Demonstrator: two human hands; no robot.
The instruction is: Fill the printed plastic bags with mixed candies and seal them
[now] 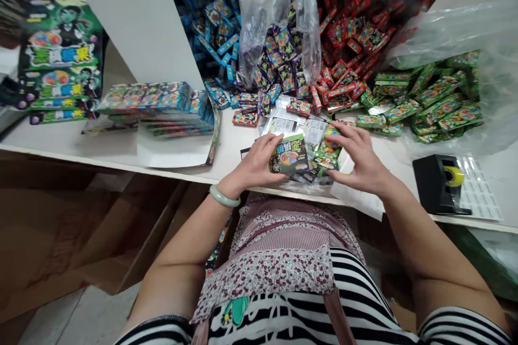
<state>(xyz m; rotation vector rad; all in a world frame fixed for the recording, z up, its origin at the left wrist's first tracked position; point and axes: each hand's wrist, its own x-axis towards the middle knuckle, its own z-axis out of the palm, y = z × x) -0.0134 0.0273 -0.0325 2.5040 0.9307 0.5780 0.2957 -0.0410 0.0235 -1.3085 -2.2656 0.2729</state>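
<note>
My left hand (263, 163), a pale bangle on its wrist, grips the left side of a small dark printed packet (290, 155) between thumb and fingers. My right hand (358, 157) is open, thumb and fingers spread around the right side of a green printed packet (328, 150). Its fingertips are close to that packet; whether they touch it I cannot tell. Beneath both hands lies a loose pile of silver-backed packets (283, 123), lying at the table's front edge. Parts of the pile are hidden by the hands.
Behind the hands are heaps of blue boxes (220, 24), purple boxes (283, 48), red boxes (343, 83) and green boxes (445, 94), some in clear plastic bags. At right stands a tape dispenser (435, 183). At left are stacked boxes (149, 98) and green pouches (60, 56).
</note>
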